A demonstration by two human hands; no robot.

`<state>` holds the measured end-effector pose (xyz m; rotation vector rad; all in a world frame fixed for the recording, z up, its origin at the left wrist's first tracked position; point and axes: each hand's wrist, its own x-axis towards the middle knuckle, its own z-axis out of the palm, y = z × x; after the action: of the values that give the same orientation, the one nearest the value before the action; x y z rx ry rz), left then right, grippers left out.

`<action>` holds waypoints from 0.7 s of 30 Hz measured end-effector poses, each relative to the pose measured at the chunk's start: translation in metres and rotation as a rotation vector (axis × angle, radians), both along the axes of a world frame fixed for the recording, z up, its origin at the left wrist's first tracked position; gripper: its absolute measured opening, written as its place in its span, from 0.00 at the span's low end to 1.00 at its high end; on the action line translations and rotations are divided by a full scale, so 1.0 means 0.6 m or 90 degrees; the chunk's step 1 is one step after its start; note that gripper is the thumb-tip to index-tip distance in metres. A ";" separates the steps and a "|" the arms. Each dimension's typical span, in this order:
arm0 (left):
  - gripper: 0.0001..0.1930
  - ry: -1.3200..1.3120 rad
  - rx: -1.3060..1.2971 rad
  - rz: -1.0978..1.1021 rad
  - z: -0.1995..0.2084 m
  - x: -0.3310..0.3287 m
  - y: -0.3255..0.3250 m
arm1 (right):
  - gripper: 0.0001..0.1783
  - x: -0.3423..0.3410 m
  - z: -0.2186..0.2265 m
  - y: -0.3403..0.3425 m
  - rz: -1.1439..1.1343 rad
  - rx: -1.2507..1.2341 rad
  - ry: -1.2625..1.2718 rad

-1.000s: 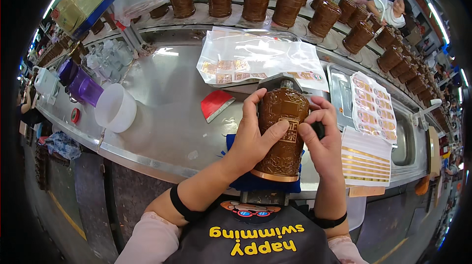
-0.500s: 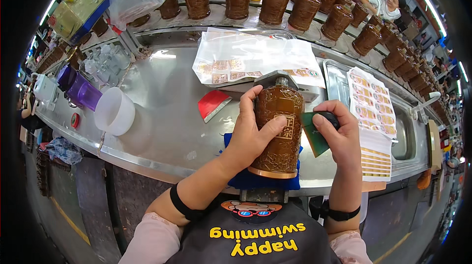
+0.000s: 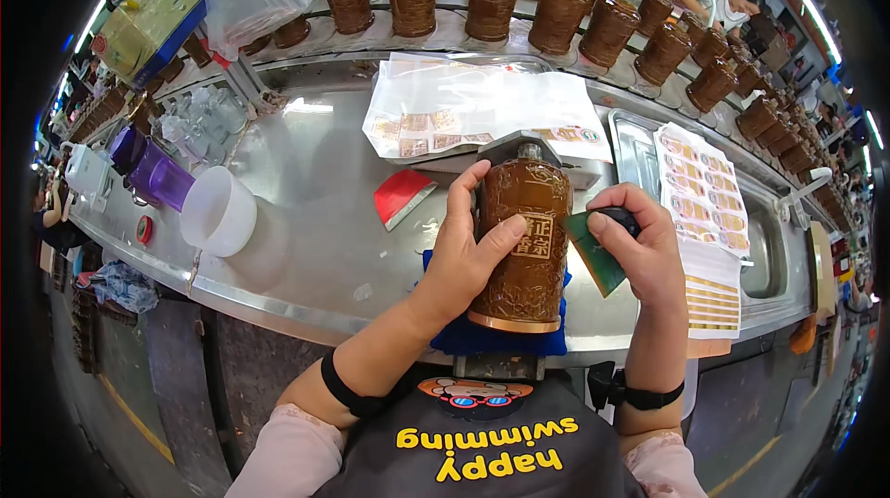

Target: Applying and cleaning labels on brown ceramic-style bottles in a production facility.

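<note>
Gripping bottle (image 3: pixel 527 243): left hand (image 3: pixel 468 257) clamped | right hand (image 3: pixel 640 252) pinched green scraper (image 3: pixel 593 252) beside it | risk: tilted bottle could slip off blue cloth (image 3: pixel 464 336)

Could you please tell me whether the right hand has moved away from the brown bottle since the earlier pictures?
Yes. The right hand has moved off the brown bottle toward the label sheets, holding a green card.

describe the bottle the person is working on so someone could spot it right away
Start at the steel worktable and look at its near edge, where a blue cloth lies. The brown embossed bottle lies tilted on it, in the left hand. Unlike the upright bottles in the back row, it bears a small gold label.
</note>
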<state>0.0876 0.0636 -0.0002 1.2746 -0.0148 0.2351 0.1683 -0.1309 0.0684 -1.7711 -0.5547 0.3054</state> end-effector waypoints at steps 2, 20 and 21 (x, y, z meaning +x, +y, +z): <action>0.36 -0.005 0.017 0.007 -0.001 -0.001 0.001 | 0.07 -0.008 0.004 -0.002 0.027 -0.010 0.014; 0.35 0.007 -0.042 0.014 0.008 -0.021 -0.001 | 0.09 0.015 0.019 0.012 0.054 -0.020 -0.036; 0.35 0.007 -0.018 0.015 0.004 -0.020 0.000 | 0.08 0.021 0.019 0.013 0.050 -0.013 -0.028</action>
<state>0.0757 0.0639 0.0020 1.2481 0.0126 0.2478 0.1811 -0.1231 0.0800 -1.7824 -0.6567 0.3281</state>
